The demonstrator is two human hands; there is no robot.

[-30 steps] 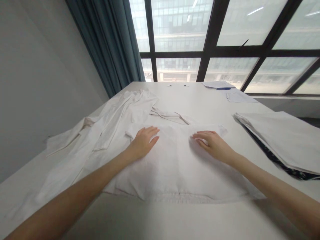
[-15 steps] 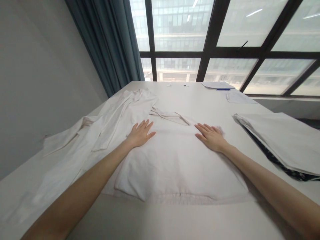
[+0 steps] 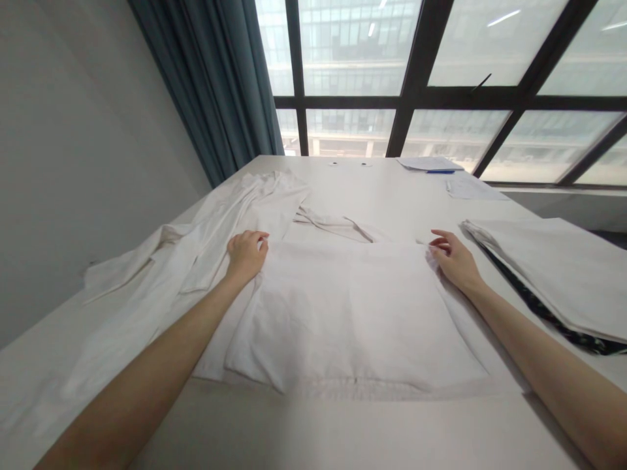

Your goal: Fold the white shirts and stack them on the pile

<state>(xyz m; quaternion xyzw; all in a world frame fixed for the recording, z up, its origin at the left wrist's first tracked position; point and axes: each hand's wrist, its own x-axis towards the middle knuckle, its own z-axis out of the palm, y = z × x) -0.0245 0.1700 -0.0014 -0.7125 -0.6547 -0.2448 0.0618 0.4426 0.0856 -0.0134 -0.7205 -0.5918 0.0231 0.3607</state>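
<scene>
White garment (image 3: 343,307) lies folded flat on the white table (image 3: 392,196), in the middle before us, with its near hem toward our body and its far edge between our two hands. It is the largest cloth we touch, and we count one of it. Our left hand (image 3: 246,253) rests at the far left corner of this fold; the fingers are curled in and pressed together on the cloth edge, and it seems we pinch the corner, though we cannot tell how much cloth is between the fingers. Our right hand (image 3: 453,261) is at the far right corner; its fingers are bent and a little apart, the tips touching the cloth edge, more open than the left. On the left side of the table one other white garment (image 3: 161,281) is spread out long and loose, and its edge goes under our left forearm. On the right side we see one pile of folded cloth (image 3: 553,274) with a dark patterned layer under it, well apart from our right hand. Far away near the window lie two sheets of paper (image 3: 470,189), and one blue pen (image 3: 439,172) rests on the farther one.
</scene>
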